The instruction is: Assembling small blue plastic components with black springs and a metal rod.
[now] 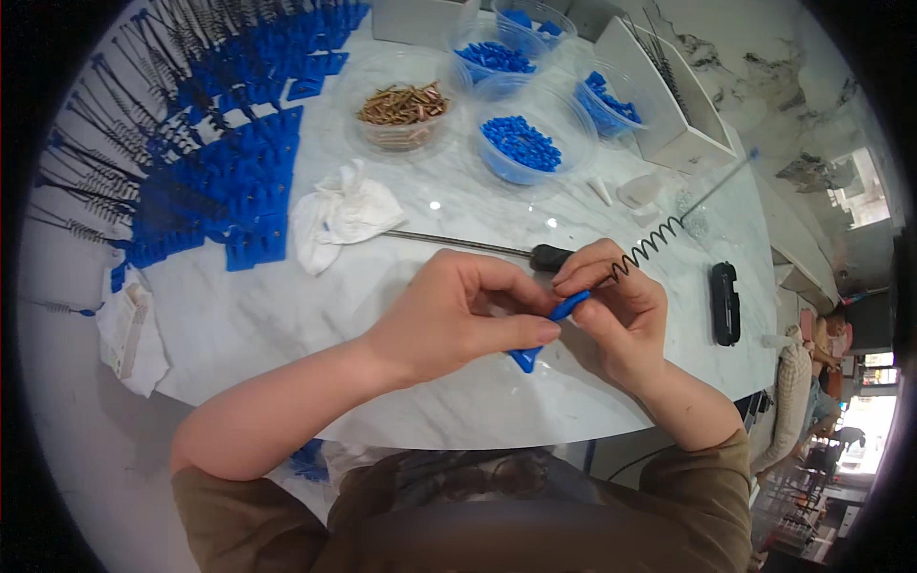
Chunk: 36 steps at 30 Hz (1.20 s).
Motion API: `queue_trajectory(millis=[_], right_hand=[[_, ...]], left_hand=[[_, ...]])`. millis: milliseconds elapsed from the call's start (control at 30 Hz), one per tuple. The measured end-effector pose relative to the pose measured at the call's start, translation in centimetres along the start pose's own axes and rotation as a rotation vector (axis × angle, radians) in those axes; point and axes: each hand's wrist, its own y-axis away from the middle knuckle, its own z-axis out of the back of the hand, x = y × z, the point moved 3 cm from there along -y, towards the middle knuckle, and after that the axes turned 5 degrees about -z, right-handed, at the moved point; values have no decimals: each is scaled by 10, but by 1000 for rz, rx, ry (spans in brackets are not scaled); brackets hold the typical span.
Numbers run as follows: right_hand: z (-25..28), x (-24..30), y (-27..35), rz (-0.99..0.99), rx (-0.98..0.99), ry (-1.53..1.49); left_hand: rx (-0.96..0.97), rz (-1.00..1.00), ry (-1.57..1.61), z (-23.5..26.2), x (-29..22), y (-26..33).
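My left hand (435, 315) pinches a small blue plastic piece (523, 360) between thumb and fingers, just above the table. Against the same piece, my right hand (626, 320) is closed, its thumb and fingertips meeting the left ones. From the right fingers a black coiled wire (645, 250) runs up to the right, ending in a thin straight rod with a small blue tip. How the wire meets the blue piece is hidden by my fingers. Behind the hands lies a screwdriver-like tool (458, 243) with a dark handle, its shaft end on a crumpled white tissue (351, 218).
Blue plastic pieces with dark coiled wires (215, 181) fill the table's left. Clear tubs hold brass-coloured parts (406, 103) and small blue parts (521, 143). A white box (702, 138) stands at the back right, a black case (725, 304) near the right edge.
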Motion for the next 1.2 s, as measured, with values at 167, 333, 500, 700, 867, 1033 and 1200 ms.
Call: queue_trajectory(millis=[167,333,500,700,867,1033,1200], right_hand=[[5,-3,4,56,-57,72],[2,4,4,171,-104,126],[3,9,3,254,-82,338],[4,11,6,303,-108,237],[4,3,6,342,-86,340],[2,4,7,291,-111,329],[1,0,7,247,-94,291]], left_hand=[[32,-217,-196,-4,-10,-1],[42,-276,-327,-8,-16,-1],[-1,-368,-483,-3,-10,-4],[-82,-425,-638,-13,-12,-6],[-77,-464,-819,-14,-11,-9],[-114,-464,-887,-11,-10,-10],[-99,-459,-916,-3,-7,-10]])
